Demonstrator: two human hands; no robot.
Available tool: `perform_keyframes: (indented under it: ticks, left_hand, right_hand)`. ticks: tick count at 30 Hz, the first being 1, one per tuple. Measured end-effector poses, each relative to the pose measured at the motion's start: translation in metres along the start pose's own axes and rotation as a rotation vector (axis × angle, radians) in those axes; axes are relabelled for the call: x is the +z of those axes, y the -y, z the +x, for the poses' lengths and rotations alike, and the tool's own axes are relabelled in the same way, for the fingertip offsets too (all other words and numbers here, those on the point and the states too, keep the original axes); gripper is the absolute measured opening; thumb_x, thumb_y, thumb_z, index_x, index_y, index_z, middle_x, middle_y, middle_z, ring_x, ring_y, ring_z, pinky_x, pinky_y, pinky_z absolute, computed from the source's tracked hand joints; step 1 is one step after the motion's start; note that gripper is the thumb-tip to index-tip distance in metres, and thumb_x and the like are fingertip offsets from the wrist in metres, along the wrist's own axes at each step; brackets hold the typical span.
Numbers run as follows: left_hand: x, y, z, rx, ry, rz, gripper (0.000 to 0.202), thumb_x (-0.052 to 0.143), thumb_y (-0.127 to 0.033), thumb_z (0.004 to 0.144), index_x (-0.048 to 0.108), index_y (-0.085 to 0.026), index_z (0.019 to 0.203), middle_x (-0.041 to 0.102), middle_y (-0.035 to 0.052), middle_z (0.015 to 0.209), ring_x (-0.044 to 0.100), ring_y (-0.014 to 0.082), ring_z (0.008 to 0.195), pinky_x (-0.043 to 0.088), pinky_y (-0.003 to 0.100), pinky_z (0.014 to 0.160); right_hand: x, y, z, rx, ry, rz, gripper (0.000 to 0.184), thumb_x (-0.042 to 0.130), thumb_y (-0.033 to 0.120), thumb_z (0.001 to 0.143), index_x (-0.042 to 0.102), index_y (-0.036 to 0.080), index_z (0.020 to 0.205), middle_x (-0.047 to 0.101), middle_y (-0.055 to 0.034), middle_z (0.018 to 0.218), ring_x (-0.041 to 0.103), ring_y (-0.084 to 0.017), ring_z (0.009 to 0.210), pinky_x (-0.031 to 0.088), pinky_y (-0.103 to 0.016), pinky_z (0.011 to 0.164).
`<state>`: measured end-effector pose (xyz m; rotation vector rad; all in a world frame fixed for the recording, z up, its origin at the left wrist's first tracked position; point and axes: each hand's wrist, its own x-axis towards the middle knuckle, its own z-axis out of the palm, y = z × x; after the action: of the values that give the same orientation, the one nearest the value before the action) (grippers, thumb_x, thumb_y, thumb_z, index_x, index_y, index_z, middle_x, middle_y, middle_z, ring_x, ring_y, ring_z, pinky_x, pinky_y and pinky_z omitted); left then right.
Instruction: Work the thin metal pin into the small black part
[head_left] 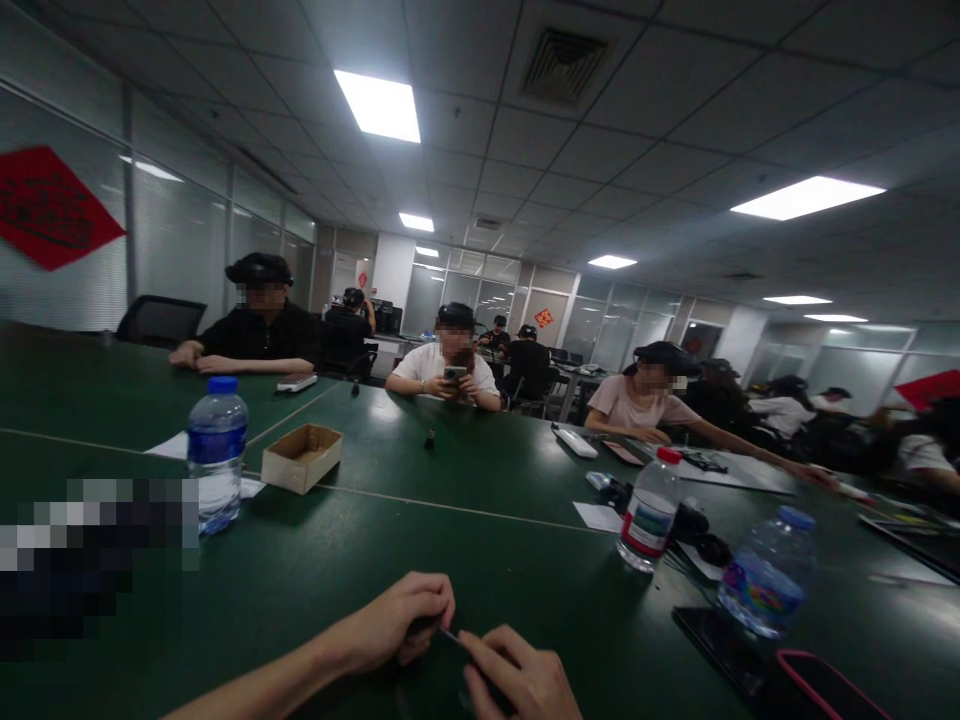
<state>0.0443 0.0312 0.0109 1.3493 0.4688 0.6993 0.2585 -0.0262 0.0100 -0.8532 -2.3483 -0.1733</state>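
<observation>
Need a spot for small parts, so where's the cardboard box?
In the head view the open cardboard box sits on the green table, left of centre, just right of the left blue-capped water bottle.

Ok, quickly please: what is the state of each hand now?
Left hand: closed, pinching a small dark thing; what it is cannot be told.
Right hand: closed on the other end of the same thing.
</observation>
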Motion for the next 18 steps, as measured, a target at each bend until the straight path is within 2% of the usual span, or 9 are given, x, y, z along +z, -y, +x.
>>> perform_keyframes:
  ticks: [5,13,18]
  left_hand:
    - [-0.001,0.003,0.001,-0.005,-0.012,-0.07,0.017,0.049,-0.033,0.083,0.054,-0.017,0.078,0.03,-0.0089,0.043,0.024,0.0079,0.035,0.02,0.021,0.037]
    - [0.0,0.012,0.008,0.025,-0.096,-0.092,0.025,0.047,-0.043,0.087,0.051,-0.018,0.082,0.031,-0.0098,0.044,0.02,0.0079,0.033,0.016,0.02,0.034]
    - [-0.001,0.012,0.008,0.012,-0.108,-0.047,0.029,0.049,-0.047,0.087,0.051,-0.018,0.084,0.034,-0.0095,0.048,0.024,0.0073,0.035,0.018,0.02,0.035]
  right_hand:
    - [0.0,-0.002,0.0,-0.033,-0.03,0.016,0.04,0.05,0.014,0.089,0.06,0.019,0.127,0.069,-0.0083,0.085,0.066,-0.014,0.061,0.05,-0.019,0.05]
    - [0.009,-0.006,-0.001,0.053,-0.031,-0.034,0.037,0.044,0.017,0.094,0.06,0.02,0.128,0.069,-0.0082,0.087,0.068,-0.015,0.065,0.053,-0.019,0.054]
    - [0.008,-0.005,-0.002,0.053,-0.024,-0.054,0.037,0.043,0.018,0.096,0.059,0.02,0.129,0.069,-0.0087,0.087,0.067,-0.014,0.063,0.053,-0.018,0.053]
